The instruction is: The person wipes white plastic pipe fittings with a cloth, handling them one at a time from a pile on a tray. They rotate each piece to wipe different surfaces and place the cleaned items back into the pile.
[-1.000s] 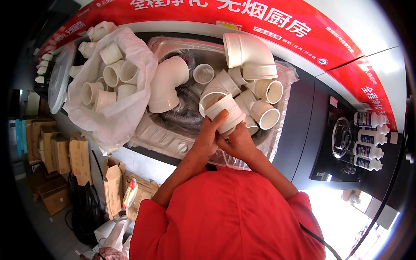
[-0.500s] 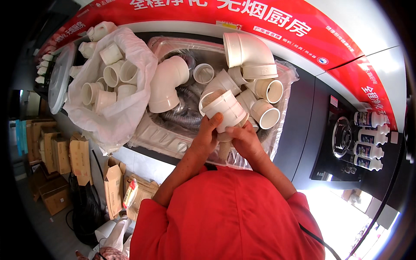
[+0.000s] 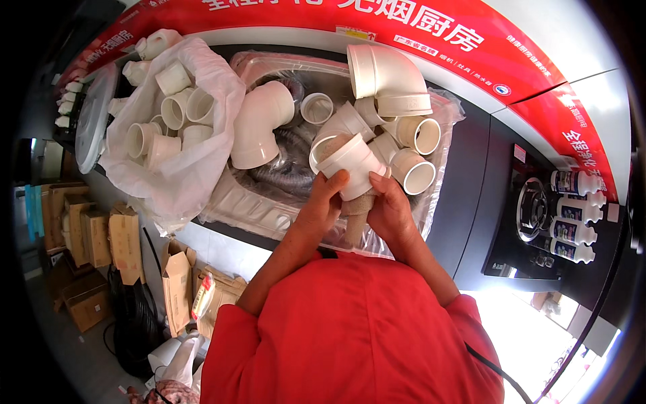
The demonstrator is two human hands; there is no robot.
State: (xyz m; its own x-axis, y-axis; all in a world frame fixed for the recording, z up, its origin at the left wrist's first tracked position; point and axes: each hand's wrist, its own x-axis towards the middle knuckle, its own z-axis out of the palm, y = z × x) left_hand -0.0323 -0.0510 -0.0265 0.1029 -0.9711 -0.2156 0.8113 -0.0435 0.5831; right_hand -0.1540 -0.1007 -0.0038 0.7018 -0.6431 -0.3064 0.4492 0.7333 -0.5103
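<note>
A short white plastic pipe fitting [image 3: 351, 166] is gripped between my two hands over the wrapped sink. My left hand [image 3: 324, 203] holds its lower left side, thumb pressed on the wall. On its right side are the thumb and fingers of my right hand [image 3: 392, 210]. A tan-brown cloth [image 3: 356, 227] hangs out of the fitting's lower end, and more of it shows at the upper opening. Just behind lie several white pipe pieces, among them an elbow [image 3: 346, 122] and a coupling with its round mouth toward me [image 3: 412, 171].
A plastic-wrapped sink [image 3: 252, 210] holds fittings and a dark flexible hose [image 3: 289, 161]. Large white elbows [image 3: 259, 128] lie there too. On the left is a white bag [image 3: 222, 84] full of fittings; cardboard boxes [image 3: 126, 242] stand below. White bottles [image 3: 572, 232] stand by a stove at right.
The fitting has tilted, with its upper mouth turned rightward. My right hand has shifted from beneath it to its right side. More of the cloth shows below.
</note>
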